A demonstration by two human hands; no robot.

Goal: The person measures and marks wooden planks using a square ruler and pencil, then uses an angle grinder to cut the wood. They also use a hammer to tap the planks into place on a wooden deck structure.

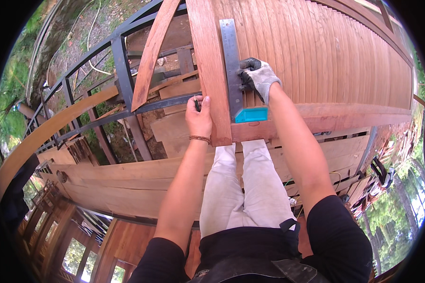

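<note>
Outdoors, two hands: left hand [199, 118] grips one plank [211, 70], gloved right hand [258, 78] presses one square [233, 66].

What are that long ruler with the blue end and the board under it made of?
The ruler looks like bare metal: flat, grey, dully shiny, with fine marks along its edges. Its blue block seems plastic, though painted metal is possible. The board is reddish-brown wood with visible lengthwise grain, apparently smooth-planed and unpainted.
</note>
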